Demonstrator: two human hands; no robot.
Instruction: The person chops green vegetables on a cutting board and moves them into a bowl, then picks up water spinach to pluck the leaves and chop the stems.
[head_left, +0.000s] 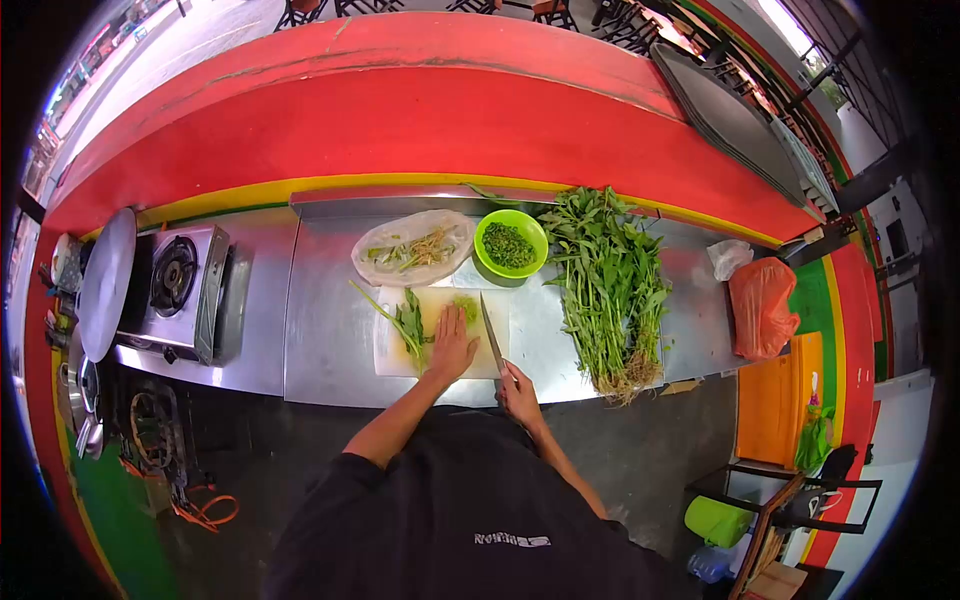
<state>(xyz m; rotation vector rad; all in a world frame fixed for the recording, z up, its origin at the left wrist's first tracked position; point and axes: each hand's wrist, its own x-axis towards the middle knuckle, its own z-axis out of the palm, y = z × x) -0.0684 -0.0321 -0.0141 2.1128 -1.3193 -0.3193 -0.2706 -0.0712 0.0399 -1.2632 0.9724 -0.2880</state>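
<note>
My left hand lies with its fingers stretched out over the white cutting board, fingertips at a small heap of chopped greens. Just left of it rests a leafy green stem. A knife is gripped by its handle in my right hand, its blade pointing away from me along the right part of the board. Behind the board stand a lime-green bowl of chopped greens and a clear plastic bag with stems and root ends in it.
A big bunch of leafy greens with roots lies on the steel counter to the right. Farther right sits a red plastic bag. At the left are a gas stove and a large round lid. A red wall borders the back.
</note>
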